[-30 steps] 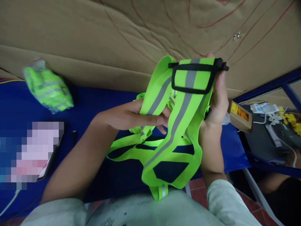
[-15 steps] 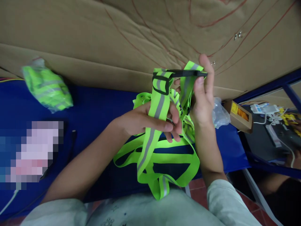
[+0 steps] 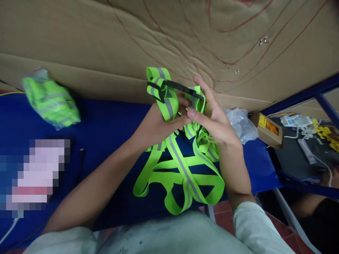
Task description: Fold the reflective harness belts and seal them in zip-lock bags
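Observation:
Both my hands are on a tangle of neon-green reflective strap [image 3: 182,169] with a grey stripe and black plastic fittings. My left hand [image 3: 164,121] grips a length of it, thumb pointing right, with a loop and a black slide buckle [image 3: 156,91] standing above the hand. My right hand [image 3: 212,118] pinches the strap under its thumb; its index finger reaches up behind. A black bar-like piece [image 3: 182,89] spans between the two bunches above the hands. Lower loops of strap hang over the table's front edge, and some strap is hidden behind the fingers.
On the blue table [image 3: 106,123] lies a clear bag of folded green straps [image 3: 51,100] at left. A pixelated phone-like shape [image 3: 41,169] and a cable end [image 3: 81,153] are nearer. At right are a crumpled clear bag [image 3: 242,125], a cardboard box [image 3: 267,130] and another person's arm [image 3: 309,204].
My left hand has turned and moved up, swinging the buckle end up and left. My right hand has come down and left, so the thumbs are now close together.

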A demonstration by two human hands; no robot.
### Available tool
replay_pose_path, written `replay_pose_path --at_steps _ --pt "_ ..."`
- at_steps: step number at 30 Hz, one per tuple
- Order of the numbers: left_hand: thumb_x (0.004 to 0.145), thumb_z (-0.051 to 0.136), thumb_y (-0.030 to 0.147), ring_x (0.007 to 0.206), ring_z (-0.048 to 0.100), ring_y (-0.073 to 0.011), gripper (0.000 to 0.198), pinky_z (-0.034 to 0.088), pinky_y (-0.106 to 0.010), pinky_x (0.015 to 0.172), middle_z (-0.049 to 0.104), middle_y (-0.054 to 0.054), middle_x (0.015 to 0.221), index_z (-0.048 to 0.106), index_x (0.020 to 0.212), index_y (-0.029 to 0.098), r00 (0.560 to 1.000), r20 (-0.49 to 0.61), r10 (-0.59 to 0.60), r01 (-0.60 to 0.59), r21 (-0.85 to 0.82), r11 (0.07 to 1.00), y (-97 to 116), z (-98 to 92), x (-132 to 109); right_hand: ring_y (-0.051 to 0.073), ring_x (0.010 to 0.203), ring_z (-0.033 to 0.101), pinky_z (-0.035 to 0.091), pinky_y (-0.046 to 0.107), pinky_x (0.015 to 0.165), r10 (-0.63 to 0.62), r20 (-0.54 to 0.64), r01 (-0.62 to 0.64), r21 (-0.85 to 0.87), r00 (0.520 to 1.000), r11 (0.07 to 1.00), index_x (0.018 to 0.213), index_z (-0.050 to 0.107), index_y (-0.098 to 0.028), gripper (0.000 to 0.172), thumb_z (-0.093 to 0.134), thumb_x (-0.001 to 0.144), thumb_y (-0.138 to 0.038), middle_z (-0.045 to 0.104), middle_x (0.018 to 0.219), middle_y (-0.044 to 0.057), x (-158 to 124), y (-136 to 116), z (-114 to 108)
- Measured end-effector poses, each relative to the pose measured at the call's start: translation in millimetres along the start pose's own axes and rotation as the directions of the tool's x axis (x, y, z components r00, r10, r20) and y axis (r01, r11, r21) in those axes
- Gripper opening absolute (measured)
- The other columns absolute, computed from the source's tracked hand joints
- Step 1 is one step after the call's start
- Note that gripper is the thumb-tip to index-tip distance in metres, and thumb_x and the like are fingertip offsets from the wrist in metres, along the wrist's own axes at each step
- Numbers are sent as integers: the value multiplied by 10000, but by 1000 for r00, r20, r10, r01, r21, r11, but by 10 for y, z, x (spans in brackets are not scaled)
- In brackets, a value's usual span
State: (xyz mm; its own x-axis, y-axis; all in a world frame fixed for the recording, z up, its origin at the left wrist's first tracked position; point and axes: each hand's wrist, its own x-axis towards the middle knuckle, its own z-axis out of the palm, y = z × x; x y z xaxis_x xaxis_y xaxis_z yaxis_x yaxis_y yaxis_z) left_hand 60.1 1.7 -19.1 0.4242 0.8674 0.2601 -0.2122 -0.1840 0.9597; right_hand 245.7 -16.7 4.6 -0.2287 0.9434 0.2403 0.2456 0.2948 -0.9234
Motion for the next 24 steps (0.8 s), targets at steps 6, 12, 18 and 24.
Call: replay_pose_path --at_steps 6,12,18,24 --pt "868 812 297 607 617 -94 263 448 -253 513 700 46 876 701 1104 265 1000 21 15 -12 -150 989 78 15 -39 244 1605 266 426 466 1238 -1 22 -2 99 1000 995 1502 474 -425 669 514 927 -765 430 1641 -72 9 20 15" --pt "847 826 348 546 565 -74 179 416 -263 477 732 32 944 730 953 241 1000 -29 -6 4 -65 998 92 23 -69 205 1522 425 397 413 1267 -14 -37 19 151 999 988 1395 589 -425 482 672 934 -540 475 1610 -91 27 9 -23" --pt "750 885 345 931 694 -206 391 539 -294 731 730 -25 1003 679 1058 221 989 -110 95 -81 121 989 54 58 -60 254 1359 595 464 470 1204 60 0 -59 193 998 979 1258 697 -327 450 779 859 -518 695 1355 -7 6 -4 -34" --pt "813 815 312 1057 695 -219 380 567 -339 893 733 -48 1136 653 1141 212 984 -67 166 -151 189 970 38 79 -45 259 1362 592 457 464 1201 5 24 -8 152 1000 988 1267 710 -316 456 775 867 -524 696 1360 -11 11 4 -86"
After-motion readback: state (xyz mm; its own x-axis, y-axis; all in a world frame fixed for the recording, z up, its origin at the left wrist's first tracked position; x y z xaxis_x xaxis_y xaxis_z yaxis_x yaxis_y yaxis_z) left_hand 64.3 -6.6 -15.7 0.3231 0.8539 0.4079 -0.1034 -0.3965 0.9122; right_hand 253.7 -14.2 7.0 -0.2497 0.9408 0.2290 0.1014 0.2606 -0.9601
